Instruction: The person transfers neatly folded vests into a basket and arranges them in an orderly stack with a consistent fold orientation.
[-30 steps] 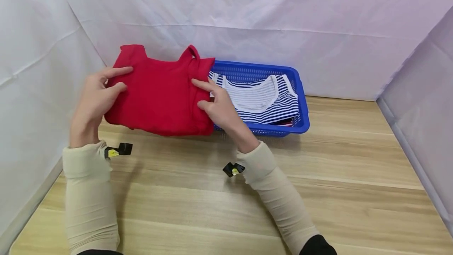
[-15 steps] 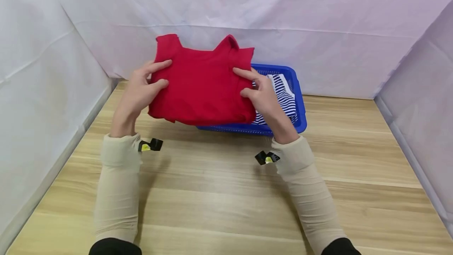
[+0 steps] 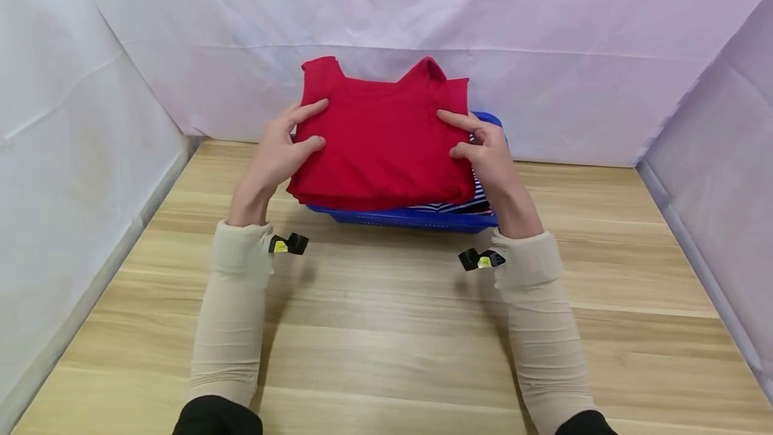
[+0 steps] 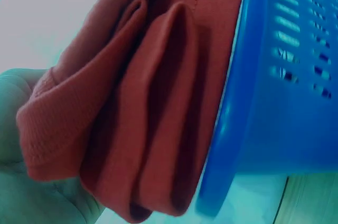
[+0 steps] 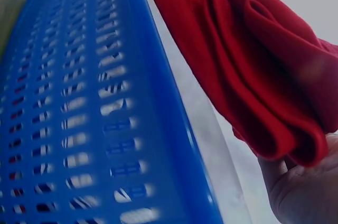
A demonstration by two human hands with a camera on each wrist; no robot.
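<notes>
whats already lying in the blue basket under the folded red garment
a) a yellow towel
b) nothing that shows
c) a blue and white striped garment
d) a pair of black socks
c: navy and white stripes of a striped garment peek out below the folded red garment that the left hand and right hand hold by its sides over the blue basket.

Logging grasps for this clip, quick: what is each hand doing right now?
Left hand: pinches the left edge of the folded red garment.
Right hand: pinches the garment's right edge, above the blue basket.
</notes>
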